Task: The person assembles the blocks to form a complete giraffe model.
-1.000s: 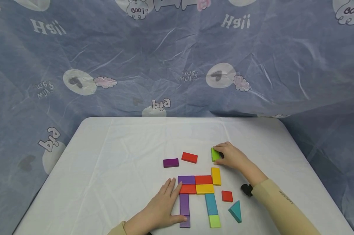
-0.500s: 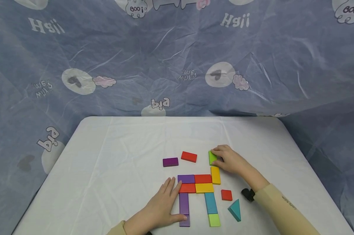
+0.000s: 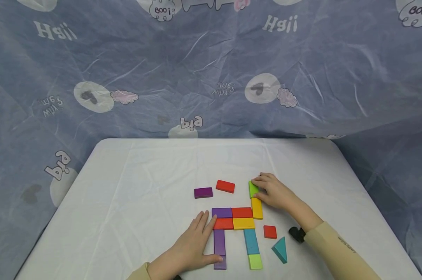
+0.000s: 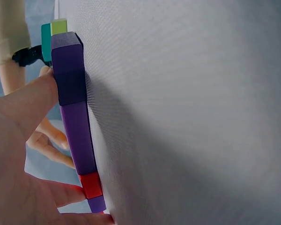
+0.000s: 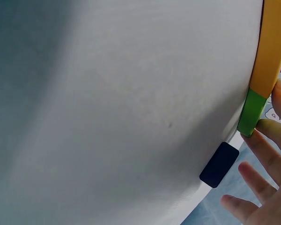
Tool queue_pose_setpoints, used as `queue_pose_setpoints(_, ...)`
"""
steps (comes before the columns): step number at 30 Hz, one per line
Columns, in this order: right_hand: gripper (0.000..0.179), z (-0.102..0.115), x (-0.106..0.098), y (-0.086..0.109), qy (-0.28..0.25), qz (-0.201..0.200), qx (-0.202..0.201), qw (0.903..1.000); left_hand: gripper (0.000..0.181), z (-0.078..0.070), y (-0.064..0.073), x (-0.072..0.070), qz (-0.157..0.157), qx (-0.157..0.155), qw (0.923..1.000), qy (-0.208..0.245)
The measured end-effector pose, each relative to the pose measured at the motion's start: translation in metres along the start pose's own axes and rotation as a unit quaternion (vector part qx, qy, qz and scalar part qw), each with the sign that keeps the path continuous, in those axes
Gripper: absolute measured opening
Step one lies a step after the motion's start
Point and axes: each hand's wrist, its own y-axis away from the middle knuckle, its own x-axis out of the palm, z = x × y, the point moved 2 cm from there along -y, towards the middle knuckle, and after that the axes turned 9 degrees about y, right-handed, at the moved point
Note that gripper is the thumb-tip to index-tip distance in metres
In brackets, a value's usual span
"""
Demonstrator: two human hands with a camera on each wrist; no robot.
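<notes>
My right hand pinches a green block between thumb and index finger. The green block's near end meets the far end of a yellow block. My left hand lies spread along the left side of the block figure. Its thumb touches the lower purple block, and its index finger reaches the red block. Above are a purple block and a red block, with a flat yellow block below. A longer purple block and a blue block over a light green block extend downward.
A loose dark purple block and a red block lie beyond the figure. To its right are a small red block and a teal triangle. The right wrist view shows a dark block near my fingers. White cloth covers the table.
My right hand has moved slightly left and toward me with the green block, closing the gap to the yellow block. The left hand has kept its place.
</notes>
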Motion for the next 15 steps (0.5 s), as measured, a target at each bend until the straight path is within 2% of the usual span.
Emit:
queue_pose_setpoints(10, 0.051, 0.0012, -0.0008, 0.0019, -0.006, -0.005, 0.003, 1.0000, 0.106, -0.0003, 0.0009, -0.0005, 0.001, -0.003, 1.0000, 0.006)
queue_pose_setpoints(15, 0.058, -0.0008, 0.0007, 0.0039, -0.012, 0.000, 0.006, 0.9999, 0.106, -0.0002, 0.0007, -0.0001, 0.000, -0.003, 1.0000, 0.003)
